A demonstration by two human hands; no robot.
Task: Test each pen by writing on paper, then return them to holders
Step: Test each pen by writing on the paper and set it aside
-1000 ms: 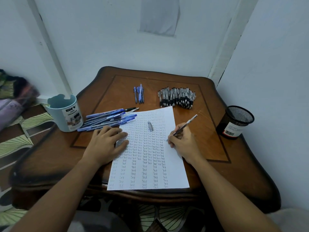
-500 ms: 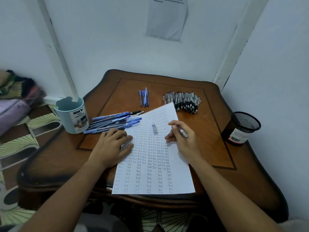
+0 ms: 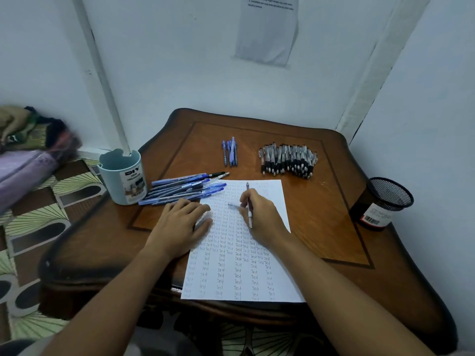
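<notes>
The paper (image 3: pixel 244 255) hangs over the near edge of the desk (image 3: pixel 334 227), so the left hand (image 3: pixel 180 227) lies flat on it, fingers straight, to pin it. The right hand (image 3: pixel 262 217) grips a pen (image 3: pixel 248 206) and reaches for a small cap (image 3: pixel 233 206), probably to close it. Beyond lie blue pens (image 3: pixel 182 188), black pens (image 3: pixel 289 160), the blue cup (image 3: pixel 123 176) and mesh holder (image 3: pixel 385 201).
</notes>
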